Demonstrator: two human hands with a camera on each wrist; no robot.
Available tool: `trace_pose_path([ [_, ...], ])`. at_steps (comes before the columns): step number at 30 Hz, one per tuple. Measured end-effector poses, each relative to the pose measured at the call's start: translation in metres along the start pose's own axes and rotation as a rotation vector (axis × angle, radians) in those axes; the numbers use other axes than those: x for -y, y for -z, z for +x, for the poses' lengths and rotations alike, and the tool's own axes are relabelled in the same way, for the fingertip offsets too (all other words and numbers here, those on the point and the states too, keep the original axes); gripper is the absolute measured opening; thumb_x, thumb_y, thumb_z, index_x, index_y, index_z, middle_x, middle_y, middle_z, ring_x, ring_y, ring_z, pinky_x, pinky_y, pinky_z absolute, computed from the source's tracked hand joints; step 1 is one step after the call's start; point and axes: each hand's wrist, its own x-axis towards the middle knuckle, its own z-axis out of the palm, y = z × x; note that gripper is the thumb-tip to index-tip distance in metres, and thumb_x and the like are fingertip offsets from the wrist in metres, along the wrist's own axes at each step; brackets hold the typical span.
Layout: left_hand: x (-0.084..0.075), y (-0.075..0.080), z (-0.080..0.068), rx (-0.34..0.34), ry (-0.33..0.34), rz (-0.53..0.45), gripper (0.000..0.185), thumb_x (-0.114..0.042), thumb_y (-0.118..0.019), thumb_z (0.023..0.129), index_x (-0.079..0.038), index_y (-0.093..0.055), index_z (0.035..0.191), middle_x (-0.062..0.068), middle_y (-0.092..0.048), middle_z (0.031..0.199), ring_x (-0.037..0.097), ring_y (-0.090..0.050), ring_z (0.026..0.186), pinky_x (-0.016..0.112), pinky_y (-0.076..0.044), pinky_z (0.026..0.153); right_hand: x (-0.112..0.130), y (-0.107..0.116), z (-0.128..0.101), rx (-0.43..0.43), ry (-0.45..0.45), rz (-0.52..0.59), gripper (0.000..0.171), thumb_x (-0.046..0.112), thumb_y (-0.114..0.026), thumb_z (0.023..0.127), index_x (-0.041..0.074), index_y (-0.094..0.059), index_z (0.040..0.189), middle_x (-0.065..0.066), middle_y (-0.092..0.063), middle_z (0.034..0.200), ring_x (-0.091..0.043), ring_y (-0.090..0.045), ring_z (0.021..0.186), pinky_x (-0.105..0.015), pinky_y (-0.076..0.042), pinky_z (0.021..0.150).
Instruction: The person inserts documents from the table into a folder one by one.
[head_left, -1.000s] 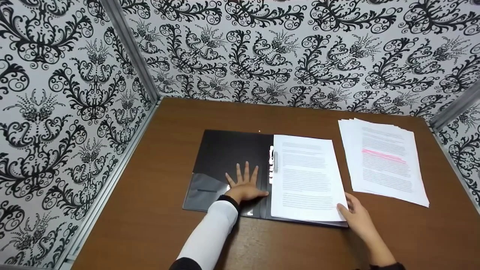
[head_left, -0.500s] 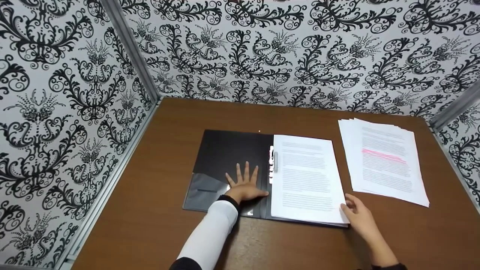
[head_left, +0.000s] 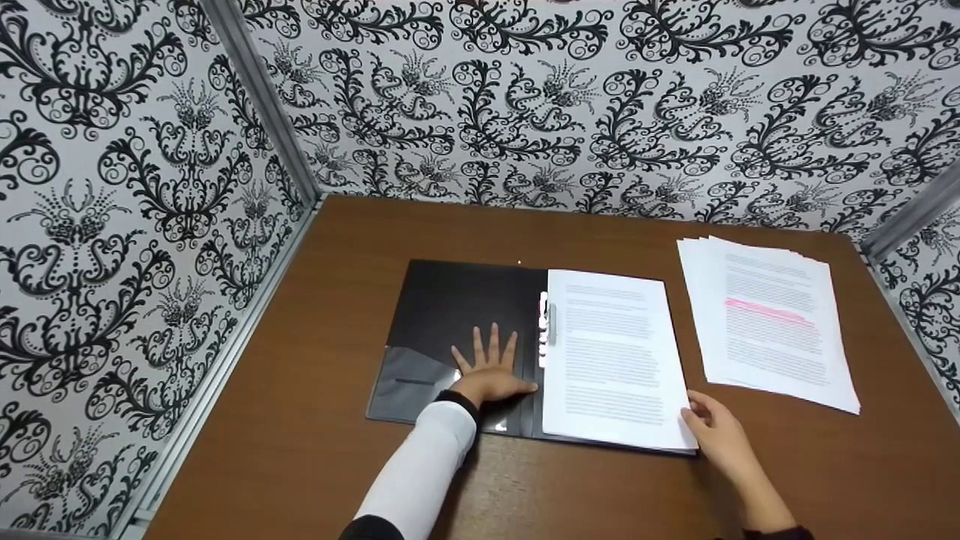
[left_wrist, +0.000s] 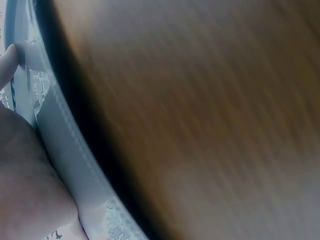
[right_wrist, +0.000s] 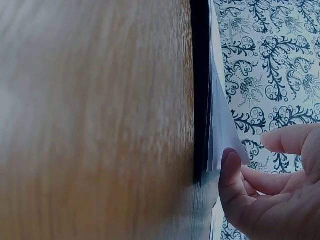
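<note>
**Legible text: none**

Printed sheet [head_left: 611, 352] in open black folder [head_left: 450, 315]: dense lines of type, too small to read. Loose paper stack [head_left: 765, 322] on desk [head_left: 300, 450]: same fine print, one line under a pink highlight, wording unreadable. No labels, brands, numbers or signs legible in either wrist view.

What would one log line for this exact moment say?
left hand: flat on open black folder | right hand: fingers at near corner of clipped pages | loose paper stack: apart, right
</note>
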Motion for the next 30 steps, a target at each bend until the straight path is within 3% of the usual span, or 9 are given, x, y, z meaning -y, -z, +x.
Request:
trace_pose_path([
  [6, 0.0009, -0.0001, 0.0008, 0.002, -0.005, 0.001, 0.104, -0.067, -0.059, 0.08, -0.031, 0.003, 0.156, 0.003, 0.028, 0.159, 0.033, 0.036, 0.14, 0.071, 0.025, 0.1, -0.0015, 0.0005, 0.0004, 0.004, 0.011, -0.025, 0.05, 0.015, -0.049, 0.1, -0.015, -0.04, 0.138, -0.034, -0.051, 0.127, -0.041, -0.054, 0.111, -0.047, -0.043, 0.091],
  [15, 0.0027, -0.0018, 0.005, 0.007, -0.007, -0.007, 0.106, -0.068, -0.06, 0.079, -0.032, 0.004, 0.156, 0.003, 0.029, 0.159, 0.034, 0.038, 0.139, 0.071, 0.025, 0.1, -0.0049, -0.0002, 0.0015, 0.003, 0.045, -0.036, 0.047, 0.011, -0.05, 0.098, -0.019, -0.043, 0.133, -0.03, -0.054, 0.119, -0.039, -0.056, 0.107, -0.037, -0.047, 0.082],
  [26, -0.0005, 0.0013, 0.0003, 0.012, 0.001, 0.009, 0.104, -0.066, -0.059, 0.081, -0.031, 0.004, 0.156, 0.003, 0.028, 0.159, 0.034, 0.036, 0.141, 0.07, 0.023, 0.102, -0.006, -0.0005, 0.001, 0.021, 0.067, -0.059, 0.047, 0.011, -0.05, 0.097, -0.02, -0.043, 0.132, -0.03, -0.054, 0.117, -0.039, -0.054, 0.108, -0.043, -0.044, 0.088],
  [30, -0.0012, 0.0014, -0.0002, 0.011, 0.002, 0.008, 0.104, -0.066, -0.059, 0.081, -0.031, 0.003, 0.156, 0.003, 0.028, 0.159, 0.034, 0.036, 0.14, 0.07, 0.023, 0.102, -0.0069, -0.0003, 0.0026, 0.018, 0.081, -0.058, 0.046, 0.008, -0.052, 0.095, -0.021, -0.045, 0.13, -0.028, -0.056, 0.113, -0.036, -0.057, 0.102, -0.035, -0.047, 0.082],
])
